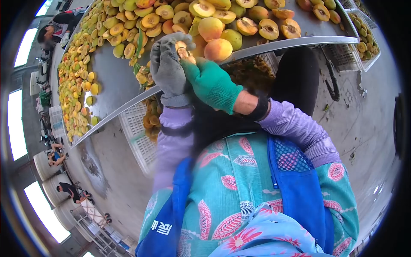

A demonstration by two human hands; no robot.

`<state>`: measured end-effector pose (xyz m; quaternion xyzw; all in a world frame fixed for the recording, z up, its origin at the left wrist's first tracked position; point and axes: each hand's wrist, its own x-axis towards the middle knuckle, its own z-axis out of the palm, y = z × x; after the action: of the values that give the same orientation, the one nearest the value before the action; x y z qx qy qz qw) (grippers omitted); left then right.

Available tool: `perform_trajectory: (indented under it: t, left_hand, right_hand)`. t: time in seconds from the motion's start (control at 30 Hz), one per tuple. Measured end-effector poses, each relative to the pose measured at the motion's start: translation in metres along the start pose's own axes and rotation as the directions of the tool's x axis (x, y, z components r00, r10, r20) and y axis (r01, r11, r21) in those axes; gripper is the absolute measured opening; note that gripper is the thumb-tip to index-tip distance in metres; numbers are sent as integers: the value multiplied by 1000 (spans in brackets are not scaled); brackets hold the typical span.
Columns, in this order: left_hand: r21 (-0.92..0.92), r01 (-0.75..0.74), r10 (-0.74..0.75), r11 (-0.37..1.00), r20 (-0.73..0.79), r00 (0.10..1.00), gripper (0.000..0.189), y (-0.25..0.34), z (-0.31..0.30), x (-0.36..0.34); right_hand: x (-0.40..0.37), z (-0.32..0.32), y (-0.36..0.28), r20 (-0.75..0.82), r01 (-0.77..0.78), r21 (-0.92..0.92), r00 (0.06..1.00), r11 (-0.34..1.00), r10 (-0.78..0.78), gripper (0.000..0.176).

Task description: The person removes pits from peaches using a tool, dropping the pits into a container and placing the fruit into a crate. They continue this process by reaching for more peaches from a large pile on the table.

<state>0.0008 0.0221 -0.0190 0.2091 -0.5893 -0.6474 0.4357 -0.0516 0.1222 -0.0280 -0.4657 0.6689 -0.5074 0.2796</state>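
My left hand (170, 66), in a grey glove, is closed around a cut piece of fruit (183, 51) over the table's near edge. My right hand (212, 83), in a green glove, meets it there, its thumb and fingers pressed together at the fruit; whether it also grips a tool is hidden. Whole yellow-orange fruits (218, 49) lie just beyond my right hand, beside halved fruits (247, 26) with brown centres. A green leaf (139, 43) lies left of my left hand.
The metal table (113, 70) bears many halved fruits, with a raised rim before me. Below stand a white crate (139, 132) and, at right, another crate (344, 58) near a dark hooked object (332, 81). Other people (70, 191) are far left.
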Motion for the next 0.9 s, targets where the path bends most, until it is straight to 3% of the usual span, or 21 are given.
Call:
perform_trajectory:
  t: [0.13,0.17,0.23,0.33,0.37,0.43,0.5,0.53,0.6,0.63,0.73,0.8,0.83,0.9]
  left_hand:
    - [-53,73,-65,996,147,987,30,1,0,5]
    - [-77,101,-86,992,183,979,31,-2,-3,7]
    - [-124,157,-121,980,260,958,33,-7,-4,12]
    - [30,367,-367,930,127,921,35,6,2,9]
    - [28,420,-420,907,9,907,35,8,4,8]
    - [91,404,-404,910,-24,915,35,8,1,6]
    - [158,401,-407,902,9,913,41,4,-4,3]
    - [84,377,-384,922,87,919,40,1,-5,3]
    - [-69,339,-316,938,229,921,40,-2,-9,4]
    - [-59,356,-329,933,266,906,40,2,-8,6]
    - [-272,457,-465,847,36,884,39,18,0,-8]
    - [-288,434,-464,854,-43,885,40,32,-16,-24]
    - [-303,427,-467,852,-71,881,40,45,-23,-38]
    - [-259,419,-464,870,-148,873,38,57,-30,-46]
  right_hand:
    - [-1,10,8,9,-56,120,998,991,55,33]
    - [-2,13,7,-15,-148,230,988,962,156,35]
    - [-1,13,1,4,-300,429,944,852,331,41]
    - [0,-5,-12,197,-483,623,858,615,474,48]
    - [-2,-2,-11,160,-443,613,880,654,446,46]
    - [-7,6,-11,89,-355,589,921,726,378,42]
    - [-9,-2,-13,471,-570,776,809,270,352,42]
    - [-8,-9,-17,625,-652,758,736,23,262,42]
    - [-8,-13,-21,651,-655,754,738,-42,180,38]
    - [-7,-14,-18,664,-663,746,735,-59,139,37]
    - [-6,-16,-14,698,-699,700,713,-145,-69,37]
    - [-18,-6,-14,691,-737,618,675,-274,-259,38]
    - [-24,1,-15,733,-801,509,595,-316,-330,40]
    - [-26,18,-18,711,-837,434,545,-333,-445,41]
